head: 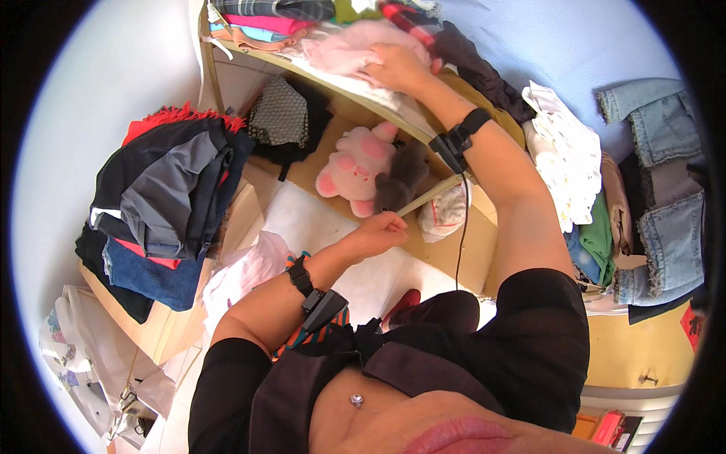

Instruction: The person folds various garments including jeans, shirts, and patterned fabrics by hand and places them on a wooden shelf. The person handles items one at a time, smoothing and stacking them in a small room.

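Note:
My right hand [394, 69] reaches to the shelf at the top and rests on a pale pink garment [346, 48], its fingers partly sunk in the cloth; whether it grips the cloth is unclear. Folded clothes [266, 25] lie left of that garment, and a red-and-black checked cloth [405, 25] lies behind it. My left hand [380, 234] is in mid view with curled fingers, close to a rail of the rack [428, 194]; no held object shows. Beyond it, a pink plush toy [360, 164] and a dark grey plush [402, 176] sit below the shelf.
At left, a pile of dark clothes [164, 193] covers a wooden surface [170, 335]. White clothing [564, 153] and frayed denim [672, 227] are at right. A pink-white cloth [249, 278] lies near my left forearm. A wrapped bundle [445, 213] sits under the rack. A cable hangs from my right wrist strap.

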The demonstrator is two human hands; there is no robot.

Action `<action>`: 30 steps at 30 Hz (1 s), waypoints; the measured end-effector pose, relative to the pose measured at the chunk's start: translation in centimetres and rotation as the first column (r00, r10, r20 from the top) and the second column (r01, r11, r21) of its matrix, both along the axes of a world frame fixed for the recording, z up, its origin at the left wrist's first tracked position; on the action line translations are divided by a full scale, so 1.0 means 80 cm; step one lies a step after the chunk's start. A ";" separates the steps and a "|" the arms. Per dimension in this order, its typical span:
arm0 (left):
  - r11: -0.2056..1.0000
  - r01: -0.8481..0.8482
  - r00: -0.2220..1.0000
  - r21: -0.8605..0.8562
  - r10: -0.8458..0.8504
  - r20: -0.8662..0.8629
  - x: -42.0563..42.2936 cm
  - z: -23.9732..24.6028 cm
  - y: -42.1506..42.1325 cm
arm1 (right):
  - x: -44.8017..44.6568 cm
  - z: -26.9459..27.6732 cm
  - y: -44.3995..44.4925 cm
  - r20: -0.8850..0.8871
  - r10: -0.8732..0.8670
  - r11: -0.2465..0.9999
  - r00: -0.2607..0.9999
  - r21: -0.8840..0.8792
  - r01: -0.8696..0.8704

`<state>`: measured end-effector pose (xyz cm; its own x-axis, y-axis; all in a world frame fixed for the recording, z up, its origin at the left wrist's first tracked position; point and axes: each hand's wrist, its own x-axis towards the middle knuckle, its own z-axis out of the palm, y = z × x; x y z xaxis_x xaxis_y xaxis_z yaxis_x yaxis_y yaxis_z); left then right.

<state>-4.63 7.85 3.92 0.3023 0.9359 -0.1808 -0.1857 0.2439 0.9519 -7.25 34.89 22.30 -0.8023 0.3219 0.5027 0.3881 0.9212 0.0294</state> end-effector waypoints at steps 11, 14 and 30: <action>0.999 -0.040 0.998 0.002 0.040 0.055 -0.010 0.006 0.000 | 0.061 0.069 0.112 -0.503 -0.503 0.433 0.703 -0.850 -0.298; 0.997 -0.080 0.990 0.008 0.079 0.120 -0.012 0.009 0.005 | 0.076 0.098 0.097 -0.602 -0.370 0.488 0.707 -0.774 -0.404; 1.000 -0.027 0.998 -0.011 0.028 0.050 -0.009 0.016 -0.002 | 0.009 0.014 -0.011 0.276 -0.021 0.987 0.961 -0.145 0.064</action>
